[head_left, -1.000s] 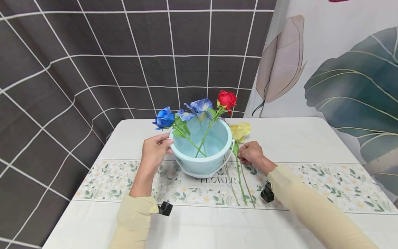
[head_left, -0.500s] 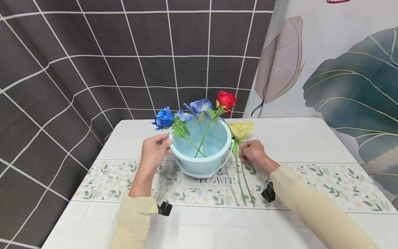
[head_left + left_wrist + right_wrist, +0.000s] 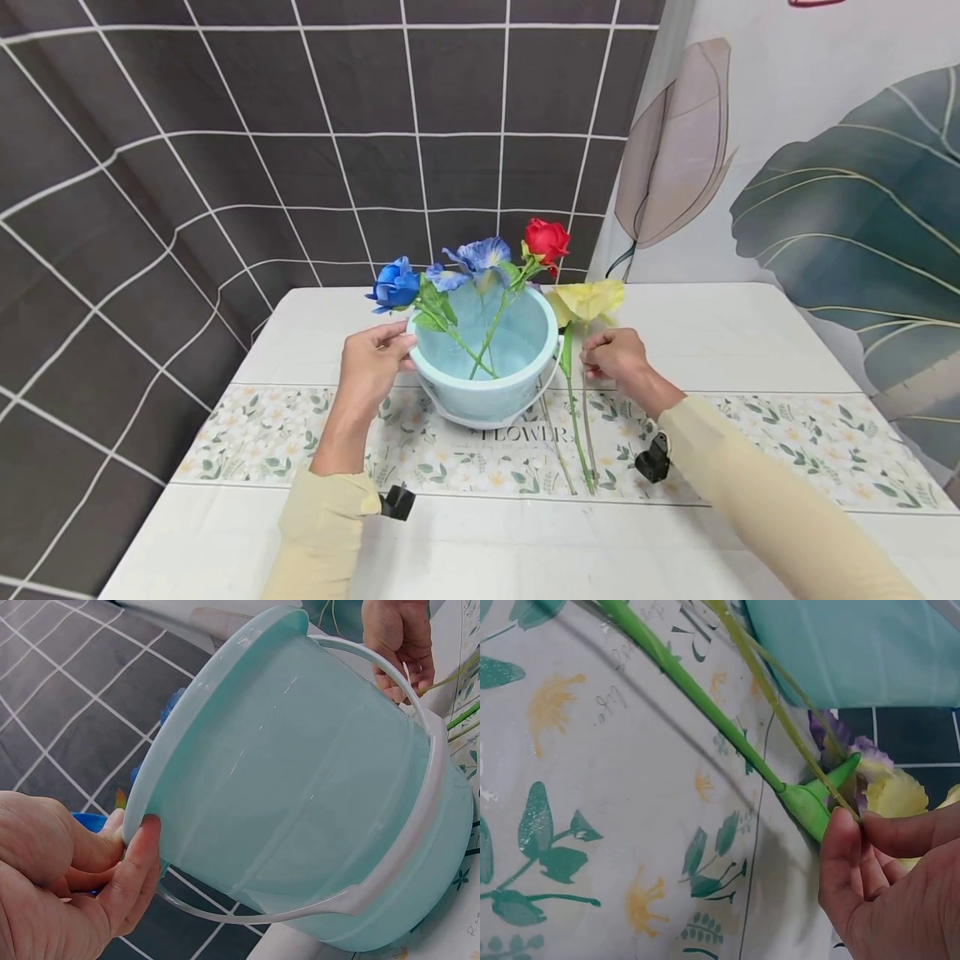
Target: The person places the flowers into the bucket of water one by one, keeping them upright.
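A light blue bucket (image 3: 487, 402) stands on the table, with my left hand (image 3: 367, 368) pinching its left rim between thumb and fingers. Inside lean a blue rose (image 3: 395, 286), a blue iris (image 3: 483, 257) and a red rose (image 3: 547, 239), their stems crossing. To the bucket's right, my right hand (image 3: 617, 358) pinches the thin stem (image 3: 791, 731) of a yellow flower (image 3: 594, 300). A thicker green stem (image 3: 720, 724) lies beside it, its bloom partly hidden. In the right wrist view, a purple flower (image 3: 874, 759) shows behind the fingertips.
The bucket's white handle (image 3: 409, 825) hangs down along its front. A floral runner with printed lettering (image 3: 525, 435) crosses the white table (image 3: 480, 546). Dark gridded cloth (image 3: 360, 167) hangs behind, and a leaf-patterned curtain (image 3: 757, 108) is at the right.
My right hand has shifted slightly right and away from me, lifting the yellow flower's head; its stem has swung closer to the green one. My left hand stays on the rim.
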Motion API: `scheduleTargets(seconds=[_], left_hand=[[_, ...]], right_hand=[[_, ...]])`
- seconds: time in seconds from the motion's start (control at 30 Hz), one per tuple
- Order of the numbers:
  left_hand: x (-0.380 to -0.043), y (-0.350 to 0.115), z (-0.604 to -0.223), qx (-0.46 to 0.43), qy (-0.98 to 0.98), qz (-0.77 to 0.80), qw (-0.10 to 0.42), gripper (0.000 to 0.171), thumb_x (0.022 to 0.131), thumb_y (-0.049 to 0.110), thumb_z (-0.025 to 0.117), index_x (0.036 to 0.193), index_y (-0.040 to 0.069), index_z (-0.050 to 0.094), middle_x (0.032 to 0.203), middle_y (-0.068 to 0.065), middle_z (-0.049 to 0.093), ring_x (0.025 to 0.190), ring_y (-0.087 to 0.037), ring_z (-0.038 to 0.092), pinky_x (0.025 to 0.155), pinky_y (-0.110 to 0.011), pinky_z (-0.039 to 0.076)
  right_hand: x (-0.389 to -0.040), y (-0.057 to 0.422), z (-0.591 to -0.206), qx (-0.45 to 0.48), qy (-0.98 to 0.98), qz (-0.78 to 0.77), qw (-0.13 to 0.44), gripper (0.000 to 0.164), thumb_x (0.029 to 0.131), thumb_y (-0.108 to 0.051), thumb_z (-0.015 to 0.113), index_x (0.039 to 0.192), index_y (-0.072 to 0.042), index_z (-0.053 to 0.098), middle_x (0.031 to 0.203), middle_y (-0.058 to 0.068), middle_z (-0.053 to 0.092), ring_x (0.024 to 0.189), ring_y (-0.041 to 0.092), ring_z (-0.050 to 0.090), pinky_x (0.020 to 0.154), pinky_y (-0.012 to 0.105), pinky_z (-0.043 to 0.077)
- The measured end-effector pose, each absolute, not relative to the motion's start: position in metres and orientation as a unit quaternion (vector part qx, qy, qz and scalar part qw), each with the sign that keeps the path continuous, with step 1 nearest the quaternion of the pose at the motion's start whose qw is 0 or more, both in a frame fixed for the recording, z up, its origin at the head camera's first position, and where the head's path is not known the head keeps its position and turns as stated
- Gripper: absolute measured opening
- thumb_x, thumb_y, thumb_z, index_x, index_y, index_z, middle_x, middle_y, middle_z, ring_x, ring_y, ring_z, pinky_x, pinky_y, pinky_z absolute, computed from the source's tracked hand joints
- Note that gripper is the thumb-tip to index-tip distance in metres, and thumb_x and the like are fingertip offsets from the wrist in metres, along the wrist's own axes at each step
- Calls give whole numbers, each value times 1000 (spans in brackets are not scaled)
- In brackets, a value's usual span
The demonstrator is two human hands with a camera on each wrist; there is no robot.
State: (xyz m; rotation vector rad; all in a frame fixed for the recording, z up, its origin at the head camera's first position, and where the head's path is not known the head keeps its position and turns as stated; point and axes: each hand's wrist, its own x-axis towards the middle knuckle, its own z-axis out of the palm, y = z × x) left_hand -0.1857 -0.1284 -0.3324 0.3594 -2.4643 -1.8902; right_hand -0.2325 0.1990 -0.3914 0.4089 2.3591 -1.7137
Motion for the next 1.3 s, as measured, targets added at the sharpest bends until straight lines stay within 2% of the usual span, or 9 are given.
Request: scheduleTargets(seconds=[0.27, 0.57, 0.97, 1.13, 1.3], left_hand=[[-186, -128, -332, 116, -787, -606, 10, 35, 96, 9, 60, 129, 1, 59, 106, -15, 60, 75, -13, 66, 71, -19, 57], [-185, -128, -332, 116, -790, -602, 9, 34, 96, 9, 60, 129, 1, 59, 107, -15, 61, 77, -15, 66, 71, -19, 57], [-185, -128, -331, 113, -789, -604, 14, 34, 96, 9, 60, 129, 1, 59, 107, -15, 61, 78, -15, 66, 71, -19, 57], [-184, -128, -330, 111, -789, -605, 17, 34, 96, 8, 60, 129, 0, 59, 107, -15, 61, 76, -14, 66, 70, -18, 57], [-184, -128, -331, 111, -789, -604, 14, 34, 96, 9, 60, 129, 1, 59, 107, -15, 61, 77, -14, 66, 71, -18, 57]], right_hand=[[-234, 201, -383, 152, 782, -598, 90, 30, 89, 6, 60, 118, 13, 54, 83, 9, 62, 64, 10, 61, 63, 23, 59], [-234, 206, -369, 140, 767, -623, 67, 20, 90, 5, 61, 109, 8, 56, 83, 6, 61, 63, 9, 62, 66, 25, 60], [-232, 208, -347, 121, 755, -643, 48, 19, 92, 1, 61, 109, 7, 54, 90, 7, 60, 66, 9, 64, 70, 24, 59], [-233, 208, -338, 111, 752, -648, 39, 25, 92, 1, 61, 114, 10, 53, 91, 7, 59, 68, 9, 65, 72, 24, 59], [-233, 207, -330, 107, 739, -664, 30, 19, 91, 2, 62, 108, 7, 55, 89, 6, 60, 70, 11, 66, 72, 24, 59]])
